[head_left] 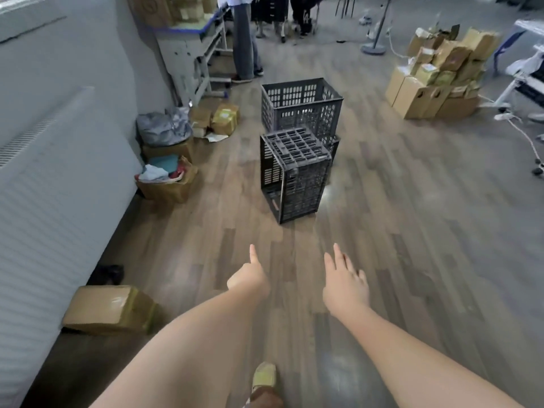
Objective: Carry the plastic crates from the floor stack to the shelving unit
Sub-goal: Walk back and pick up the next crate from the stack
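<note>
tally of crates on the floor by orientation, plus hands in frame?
Upright crate, open top: 1
Crate on its side, grid base up: 1
A further crate may sit under the upright one; too hidden to count.
Hands: 2, left hand and right hand, both holding nothing.
Total: 2 crates, 2 hands

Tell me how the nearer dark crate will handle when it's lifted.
The nearer crate is probably stiff: ribbed lattice walls. Likely light for its size, since it is mostly holes and looks empty. It stands tall and narrow, so a push could tip it.
</note>
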